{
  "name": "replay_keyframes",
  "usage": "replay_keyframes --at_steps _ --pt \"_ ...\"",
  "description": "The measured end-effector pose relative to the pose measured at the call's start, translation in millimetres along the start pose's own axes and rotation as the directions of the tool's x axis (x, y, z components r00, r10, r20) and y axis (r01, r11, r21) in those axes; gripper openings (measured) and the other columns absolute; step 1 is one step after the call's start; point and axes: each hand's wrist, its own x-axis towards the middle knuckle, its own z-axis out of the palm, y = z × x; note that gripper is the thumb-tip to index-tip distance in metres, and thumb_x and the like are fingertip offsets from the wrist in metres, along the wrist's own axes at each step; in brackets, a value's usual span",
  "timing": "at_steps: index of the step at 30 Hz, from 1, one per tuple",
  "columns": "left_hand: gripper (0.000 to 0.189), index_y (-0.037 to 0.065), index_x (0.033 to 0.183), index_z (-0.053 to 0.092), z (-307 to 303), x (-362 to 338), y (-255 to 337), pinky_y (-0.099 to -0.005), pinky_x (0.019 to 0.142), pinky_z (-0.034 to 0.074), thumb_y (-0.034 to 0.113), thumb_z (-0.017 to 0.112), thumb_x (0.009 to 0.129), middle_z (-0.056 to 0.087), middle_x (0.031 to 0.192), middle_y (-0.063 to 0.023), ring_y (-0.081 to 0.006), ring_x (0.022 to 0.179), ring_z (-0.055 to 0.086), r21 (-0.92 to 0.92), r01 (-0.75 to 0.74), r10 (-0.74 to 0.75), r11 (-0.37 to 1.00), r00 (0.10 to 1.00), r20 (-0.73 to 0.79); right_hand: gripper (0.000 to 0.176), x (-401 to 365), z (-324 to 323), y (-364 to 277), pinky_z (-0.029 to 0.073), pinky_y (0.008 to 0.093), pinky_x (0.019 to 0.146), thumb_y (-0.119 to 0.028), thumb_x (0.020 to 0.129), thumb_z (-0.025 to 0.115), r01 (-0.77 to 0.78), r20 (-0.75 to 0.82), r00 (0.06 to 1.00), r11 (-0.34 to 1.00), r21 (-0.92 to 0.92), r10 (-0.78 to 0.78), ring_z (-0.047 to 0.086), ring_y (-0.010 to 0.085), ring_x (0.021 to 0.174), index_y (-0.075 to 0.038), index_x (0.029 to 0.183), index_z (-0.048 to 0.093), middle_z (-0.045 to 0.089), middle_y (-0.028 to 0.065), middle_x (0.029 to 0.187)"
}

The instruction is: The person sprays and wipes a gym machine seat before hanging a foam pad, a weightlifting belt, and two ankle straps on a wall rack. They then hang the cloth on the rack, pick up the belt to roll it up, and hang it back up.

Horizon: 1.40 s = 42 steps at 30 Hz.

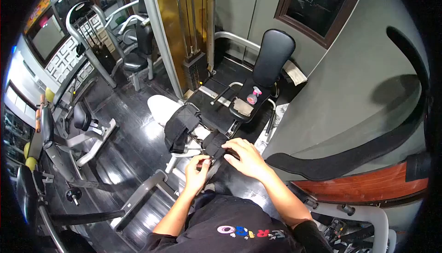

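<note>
Black padded straps (214, 144) lie over a metal frame in front of my body. My right hand (244, 157) is at the right edge of the straps, fingers bent against the black material. Just below and left, my left hand (198, 172) has its thumb and fingers pinched together beside the straps; what is between them is too small to make out. A larger black strap bundle (184, 123) hangs on the frame beyond my hands, near a white rounded surface (162, 108).
A black seat (242, 115) holds a cloth (242, 107) and a spray bottle (252, 97). A weight-stack machine (195, 69) stands ahead, gym machines (83, 115) to the left. A long black belt (340, 161) hangs at the right, above a wooden panel (359, 186).
</note>
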Motion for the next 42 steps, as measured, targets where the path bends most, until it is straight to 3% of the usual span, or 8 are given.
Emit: replay_keyframes --at_steps 6,9,13,15,19,25,38,42 --pt "0.014 0.002 0.102 0.068 -44 40 7 -0.0291 0.076 0.049 0.007 0.067 0.090 0.068 0.093 -0.0076 -0.0142 0.083 0.064 0.146 -0.130 0.147 0.981 0.983 -0.114 0.040 46 13 -4 0.042 0.0431 0.101 -0.022 0.086 0.068 0.003 0.021 1.000 0.996 -0.095 -0.001 0.053 0.0304 0.121 -0.014 0.125 0.061 0.057 0.0090 0.129" --pt "0.023 0.004 0.102 0.068 -64 67 10 -0.0378 0.091 0.048 0.007 0.071 0.080 0.065 0.104 -0.0135 -0.0291 0.102 0.062 0.282 -0.296 0.351 0.913 0.921 -0.171 0.039 68 16 -8 0.042 0.0430 0.097 -0.023 0.087 0.067 0.011 -0.029 0.999 0.991 -0.133 -0.015 0.055 0.0290 0.117 -0.013 0.124 0.061 0.059 0.0084 0.125" --pt "0.042 0.007 0.118 0.066 -82 98 21 -0.0475 0.106 0.039 0.019 0.074 0.079 0.056 0.132 -0.0183 -0.0372 0.124 0.051 0.479 -0.298 0.363 0.826 0.931 -0.046 0.035 96 27 1 0.046 0.0447 0.093 -0.023 0.088 0.065 -0.073 -0.069 0.996 0.990 -0.124 0.065 0.061 0.0336 0.108 -0.010 0.120 0.062 0.064 0.0121 0.116" --pt "0.047 0.007 0.123 0.063 -85 109 20 -0.0479 0.106 0.039 0.021 0.075 0.079 0.054 0.134 -0.0184 -0.0375 0.125 0.050 0.531 -0.316 0.374 0.786 0.927 -0.001 0.028 102 33 12 0.050 0.0456 0.088 -0.023 0.088 0.064 -0.079 0.071 0.994 0.989 -0.128 0.089 0.065 0.0339 0.100 -0.009 0.113 0.065 0.067 0.0121 0.106" --pt "0.063 0.009 0.134 0.055 -88 121 17 -0.0479 0.108 0.038 0.023 0.077 0.077 0.050 0.139 -0.0181 -0.0383 0.127 0.049 0.553 -0.298 0.289 0.778 0.951 0.105 0.020 103 38 15 0.053 0.0430 0.083 -0.020 0.089 0.064 -0.064 0.036 0.997 0.993 -0.103 0.068 0.068 0.0324 0.091 -0.006 0.103 0.069 0.067 0.0131 0.096" --pt "0.066 0.010 0.133 0.056 -88 129 20 -0.0468 0.101 0.042 0.019 0.078 0.071 0.054 0.126 -0.0163 -0.0360 0.120 0.053 0.551 -0.286 0.278 0.784 0.955 0.100 0.016 105 40 11 0.055 0.0393 0.077 -0.013 0.086 0.066 -0.113 0.011 0.994 0.994 0.004 0.113 0.069 0.0295 0.084 -0.004 0.099 0.068 0.065 0.0138 0.092" --pt "0.059 0.012 0.125 0.061 -86 129 19 -0.0450 0.099 0.041 0.011 0.075 0.069 0.054 0.111 -0.0135 -0.0330 0.109 0.054 0.525 -0.329 0.348 0.785 0.935 0.066 0.020 107 44 3 0.054 0.0425 0.074 -0.015 0.078 0.061 -0.177 -0.041 0.984 0.981 -0.075 0.175 0.067 0.0337 0.077 -0.002 0.090 0.069 0.064 0.0157 0.079" --pt "0.054 0.013 0.121 0.062 -83 123 9 -0.0435 0.089 0.041 0.007 0.075 0.069 0.052 0.101 -0.0114 -0.0307 0.097 0.053 0.455 -0.488 0.515 0.745 0.854 0.074 0.019 107 42 -6 0.053 0.0431 0.071 -0.014 0.077 0.061 -0.225 -0.108 0.969 0.974 0.001 0.224 0.066 0.0339 0.074 -0.001 0.088 0.069 0.065 0.0163 0.079"
